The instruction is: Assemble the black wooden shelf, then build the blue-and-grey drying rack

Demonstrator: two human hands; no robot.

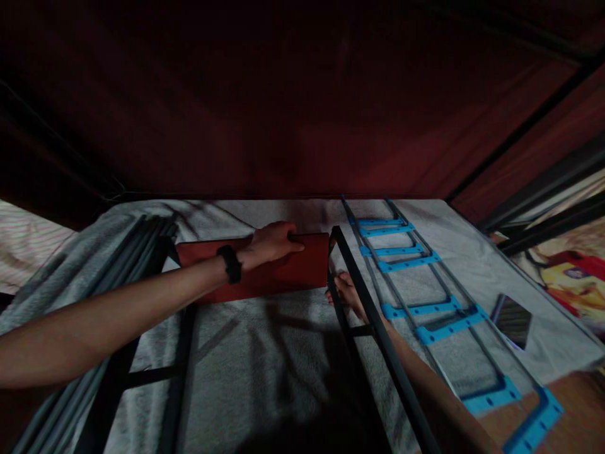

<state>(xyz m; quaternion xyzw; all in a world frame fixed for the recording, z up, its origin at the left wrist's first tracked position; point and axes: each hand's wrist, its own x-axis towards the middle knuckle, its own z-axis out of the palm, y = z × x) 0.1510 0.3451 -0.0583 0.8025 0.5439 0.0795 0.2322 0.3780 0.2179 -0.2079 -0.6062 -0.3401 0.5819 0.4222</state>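
Note:
A reddish-brown board point(288, 271) spans the gap between two black metal side frames. My left hand point(274, 241), with a black watch on its wrist, grips the board's upper edge, the thumb lying on its near face. The right side frame point(373, 315) joins the board's right end. My right hand point(347, 292) reaches from outside this frame, fingers curled at its inner bar just below the board's corner. That bar partly hides the fingers, and anything small in them does not show. The left side frame point(154, 376) stands under my left forearm.
Grey tubes point(70, 403) lie bundled at the left on a grey blanket point(246, 372). At the right lies a rack of grey rods with blue brackets point(420, 309). A phone point(512, 321) rests beyond it. Dark red panels point(293, 145) rise behind.

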